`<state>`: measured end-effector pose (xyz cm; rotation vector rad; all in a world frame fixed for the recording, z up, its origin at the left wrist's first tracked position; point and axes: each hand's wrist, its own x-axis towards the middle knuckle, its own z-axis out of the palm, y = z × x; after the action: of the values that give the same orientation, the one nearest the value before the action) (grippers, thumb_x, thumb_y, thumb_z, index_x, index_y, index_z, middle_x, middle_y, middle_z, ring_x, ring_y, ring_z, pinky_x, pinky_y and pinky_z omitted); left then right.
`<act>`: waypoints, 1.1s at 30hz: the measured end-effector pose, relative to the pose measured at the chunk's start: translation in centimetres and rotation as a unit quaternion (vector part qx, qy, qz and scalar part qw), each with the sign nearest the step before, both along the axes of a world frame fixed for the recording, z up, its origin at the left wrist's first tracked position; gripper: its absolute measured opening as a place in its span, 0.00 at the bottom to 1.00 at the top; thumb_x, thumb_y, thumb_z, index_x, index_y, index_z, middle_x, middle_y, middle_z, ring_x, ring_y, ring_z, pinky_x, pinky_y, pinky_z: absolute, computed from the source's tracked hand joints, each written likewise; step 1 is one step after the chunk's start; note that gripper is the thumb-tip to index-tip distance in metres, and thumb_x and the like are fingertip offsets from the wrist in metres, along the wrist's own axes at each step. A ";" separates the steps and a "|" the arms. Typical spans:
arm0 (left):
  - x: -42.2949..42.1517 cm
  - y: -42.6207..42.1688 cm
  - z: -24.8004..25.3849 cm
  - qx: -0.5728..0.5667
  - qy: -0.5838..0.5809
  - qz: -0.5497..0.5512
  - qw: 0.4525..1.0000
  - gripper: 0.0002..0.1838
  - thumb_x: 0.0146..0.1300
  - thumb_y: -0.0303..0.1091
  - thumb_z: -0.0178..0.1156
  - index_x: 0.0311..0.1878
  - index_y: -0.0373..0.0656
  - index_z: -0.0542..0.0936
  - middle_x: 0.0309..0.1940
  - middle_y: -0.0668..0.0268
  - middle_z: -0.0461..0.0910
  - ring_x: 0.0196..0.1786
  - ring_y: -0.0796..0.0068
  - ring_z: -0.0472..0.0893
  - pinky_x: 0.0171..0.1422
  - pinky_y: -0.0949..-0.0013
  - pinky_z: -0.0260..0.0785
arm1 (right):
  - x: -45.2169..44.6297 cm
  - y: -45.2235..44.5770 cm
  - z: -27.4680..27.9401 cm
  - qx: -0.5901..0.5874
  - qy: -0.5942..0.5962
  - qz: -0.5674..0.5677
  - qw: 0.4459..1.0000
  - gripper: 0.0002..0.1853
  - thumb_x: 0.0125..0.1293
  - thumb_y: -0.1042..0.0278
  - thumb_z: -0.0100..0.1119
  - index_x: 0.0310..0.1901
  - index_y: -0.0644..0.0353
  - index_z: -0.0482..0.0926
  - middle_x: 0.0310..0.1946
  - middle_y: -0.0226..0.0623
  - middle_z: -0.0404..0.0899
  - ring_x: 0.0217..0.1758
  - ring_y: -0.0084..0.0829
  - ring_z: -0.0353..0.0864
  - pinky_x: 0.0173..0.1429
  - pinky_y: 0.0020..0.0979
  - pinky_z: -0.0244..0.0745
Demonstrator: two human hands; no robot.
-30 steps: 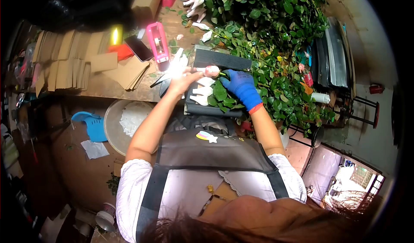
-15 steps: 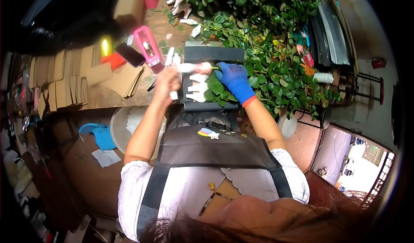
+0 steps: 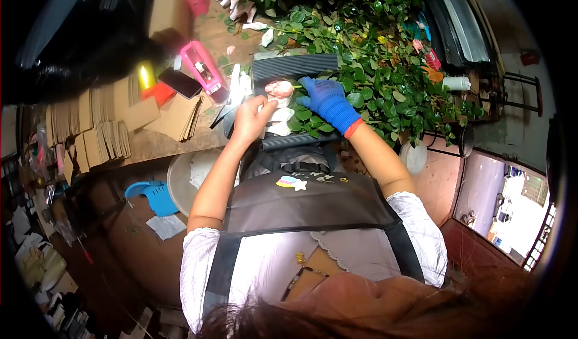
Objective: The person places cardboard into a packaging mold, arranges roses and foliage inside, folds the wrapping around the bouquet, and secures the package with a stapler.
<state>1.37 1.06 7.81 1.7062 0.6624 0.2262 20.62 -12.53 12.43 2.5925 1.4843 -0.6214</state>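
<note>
A pink rose (image 3: pixel 279 89) lies over the dark ribbed board (image 3: pixel 295 66), its head pointing left. My left hand (image 3: pixel 254 117), bare, is closed at the lower left of the bloom; what its fingers pinch is too small to make out. In a blue glove, my right hand (image 3: pixel 328 101) grips the rose's green stem just right of the head. Below the bloom, white-wrapped rose heads (image 3: pixel 279 121) rest on the board with green leaves (image 3: pixel 307 121) beside them. Scissors (image 3: pixel 226 114) and white sleeves (image 3: pixel 240 85) lie left of the board.
Leafy stems (image 3: pixel 385 80) cover the table's right side. A pink tape dispenser (image 3: pixel 202 67), a phone (image 3: pixel 179 83) and cardboard pieces (image 3: pixel 174 121) are on the left. Below the table edge sit a round tub (image 3: pixel 180 179) and a blue plastic item (image 3: pixel 160 198).
The white piece in my left hand has come away from the rose, and the bloom now shows bare. My left hand has moved back close to it. The camera view has shifted slightly.
</note>
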 end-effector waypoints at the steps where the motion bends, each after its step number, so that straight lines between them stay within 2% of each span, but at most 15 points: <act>1: -0.2 -0.2 -0.2 -0.008 -0.023 0.007 1.000 0.17 0.68 0.42 0.66 0.30 0.37 0.81 0.24 0.63 0.79 0.31 0.80 0.74 0.38 0.68 0.69 | -0.1 -0.1 -0.1 0.010 0.008 -0.003 1.000 0.30 0.65 0.40 0.62 0.60 0.51 0.74 0.46 0.43 0.87 0.49 0.45 0.86 0.51 0.45 0.78; 3: -1.1 0.2 -0.7 -0.059 -0.043 0.058 0.996 0.14 0.70 0.40 0.65 0.32 0.38 0.82 0.25 0.73 0.77 0.30 0.84 0.72 0.36 0.74 0.65 | 0.0 -0.2 -0.3 0.033 0.023 -0.012 0.999 0.28 0.65 0.44 0.63 0.59 0.52 0.74 0.46 0.42 0.87 0.50 0.45 0.86 0.52 0.46 0.78; 7: -4.2 3.3 0.5 -0.211 -0.148 0.170 0.951 0.11 0.72 0.35 0.61 0.33 0.43 0.80 0.28 0.76 0.77 0.32 0.91 0.71 0.37 0.82 0.61 | 0.7 -1.1 -0.1 0.061 0.067 -0.008 0.996 0.38 0.59 0.38 0.66 0.66 0.52 0.72 0.51 0.45 0.85 0.53 0.46 0.85 0.56 0.46 0.78; 9: -4.3 3.6 0.3 -0.038 -0.140 0.176 0.974 0.10 0.69 0.30 0.62 0.30 0.43 0.75 0.27 0.76 0.76 0.33 0.87 0.73 0.38 0.78 0.65 | 1.3 -1.4 0.7 0.068 0.120 0.008 0.990 0.45 0.56 0.35 0.68 0.70 0.52 0.69 0.54 0.46 0.84 0.55 0.47 0.85 0.58 0.45 0.78; 11: -5.6 2.9 0.4 -0.034 0.009 0.058 0.998 0.11 0.66 0.31 0.64 0.30 0.41 0.74 0.26 0.74 0.77 0.32 0.84 0.74 0.37 0.73 0.68 | 0.9 -1.1 1.1 0.025 0.111 0.020 0.993 0.52 0.51 0.33 0.70 0.73 0.54 0.65 0.56 0.48 0.83 0.55 0.47 0.85 0.60 0.44 0.78; 12: -5.0 2.2 -0.8 0.035 -0.008 0.035 0.999 0.15 0.63 0.39 0.69 0.32 0.40 0.75 0.24 0.69 0.77 0.29 0.79 0.76 0.36 0.66 0.70 | 0.5 -1.1 1.1 0.018 0.093 0.031 0.995 0.52 0.51 0.33 0.71 0.73 0.55 0.65 0.55 0.48 0.84 0.55 0.47 0.85 0.59 0.43 0.78; 13: -3.8 0.9 1.4 0.096 0.074 0.015 0.992 0.18 0.61 0.45 0.72 0.35 0.41 0.78 0.22 0.63 0.77 0.27 0.73 0.77 0.36 0.63 0.70 | 0.2 -1.2 1.2 0.009 0.074 0.043 0.996 0.52 0.52 0.34 0.71 0.73 0.55 0.65 0.54 0.47 0.84 0.54 0.46 0.85 0.58 0.43 0.79; 15: -2.4 -0.4 2.8 0.099 0.106 -0.060 0.988 0.17 0.65 0.44 0.70 0.34 0.40 0.79 0.21 0.72 0.74 0.29 0.79 0.76 0.37 0.69 0.69 | -0.6 -0.9 1.0 -0.018 0.047 0.045 0.998 0.51 0.55 0.35 0.69 0.74 0.56 0.63 0.54 0.48 0.84 0.54 0.47 0.85 0.57 0.43 0.79; 18: -2.3 -0.9 1.1 0.075 0.043 -0.055 0.995 0.18 0.66 0.48 0.69 0.36 0.40 0.82 0.23 0.63 0.78 0.28 0.73 0.78 0.36 0.65 0.70 | -1.1 -0.7 0.5 -0.025 0.025 0.036 0.999 0.49 0.57 0.37 0.69 0.74 0.56 0.62 0.53 0.48 0.84 0.51 0.47 0.86 0.55 0.42 0.79; 21: -4.4 0.8 1.9 -0.069 0.064 0.110 0.990 0.15 0.69 0.43 0.67 0.34 0.40 0.82 0.25 0.69 0.80 0.30 0.80 0.78 0.34 0.71 0.68 | -0.9 -1.0 0.4 -0.008 0.012 0.028 1.000 0.47 0.57 0.39 0.70 0.74 0.53 0.64 0.50 0.45 0.86 0.49 0.44 0.86 0.52 0.41 0.80; 23: -7.4 3.6 0.9 -0.125 -0.019 0.178 0.976 0.12 0.69 0.36 0.67 0.31 0.40 0.80 0.26 0.74 0.79 0.30 0.86 0.76 0.33 0.77 0.66 | -0.9 -1.6 1.0 0.036 0.052 0.022 0.998 0.45 0.57 0.39 0.70 0.73 0.49 0.66 0.48 0.43 0.86 0.48 0.44 0.86 0.52 0.41 0.80; 26: -9.0 2.8 1.3 -0.071 -0.081 0.110 0.988 0.12 0.67 0.33 0.68 0.29 0.42 0.77 0.27 0.73 0.78 0.28 0.88 0.71 0.32 0.77 0.65 | 0.5 -3.2 5.8 0.127 0.196 -0.013 0.972 0.35 0.59 0.37 0.67 0.67 0.39 0.74 0.46 0.42 0.86 0.47 0.47 0.86 0.53 0.42 0.80; 29: -8.3 1.2 0.8 0.014 0.082 0.028 0.996 0.15 0.62 0.38 0.73 0.33 0.41 0.76 0.31 0.66 0.81 0.33 0.81 0.77 0.37 0.73 0.70 | 0.0 -3.9 5.3 0.223 0.181 0.058 0.956 0.30 0.62 0.44 0.68 0.65 0.40 0.77 0.42 0.42 0.87 0.43 0.45 0.87 0.52 0.38 0.81; 32: -5.6 0.1 1.2 0.079 0.110 -0.067 0.988 0.25 0.58 0.55 0.74 0.41 0.41 0.81 0.33 0.54 0.84 0.39 0.59 0.84 0.46 0.60 0.74 | -0.3 -3.1 4.6 0.090 0.128 0.124 0.980 0.26 0.63 0.44 0.67 0.61 0.43 0.79 0.47 0.42 0.86 0.46 0.44 0.87 0.52 0.39 0.81; 33: -4.7 0.3 2.4 0.072 0.177 -0.127 0.973 0.18 0.62 0.49 0.72 0.39 0.41 0.83 0.32 0.60 0.84 0.36 0.71 0.82 0.46 0.65 0.73 | -0.2 -2.7 4.6 0.058 0.100 0.137 0.984 0.25 0.64 0.45 0.66 0.60 0.43 0.80 0.48 0.42 0.86 0.47 0.44 0.87 0.53 0.39 0.81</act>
<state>-3.30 1.34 10.23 1.9724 0.6900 -0.2211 20.40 -15.22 17.07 2.3984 1.9506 -0.7990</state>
